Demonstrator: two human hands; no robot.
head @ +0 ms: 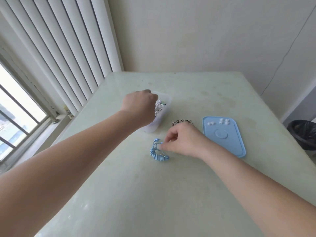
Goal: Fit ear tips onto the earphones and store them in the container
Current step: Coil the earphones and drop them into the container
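Head view: a person reaches both bare arms across a pale green table [171, 194]. The left hand [139, 106] hangs knuckles-up over the translucent container [167, 107], which stands left of centre and holds white coiled cords. Its fingers curl down into the box and are hidden, so whether they grip anything cannot be told. The right hand [185, 141] rests nearer the viewer, thumb and forefinger closed in a pinch on one earbud of the blue earphones [158, 153]; the remaining fingers are loosely bent. The wound blue cable lies on the table just below that pinch, near the container but outside it. A black-and-white earphone bundle [181, 121] lies just beyond the right hand, partly covered by it. To the right lies the blue lid [224, 142], flat, with small white ear tips [223, 121] clustered at its far end. Vertical blinds [59, 48] hang at left; a dark bin [304, 134] stands at the right edge.
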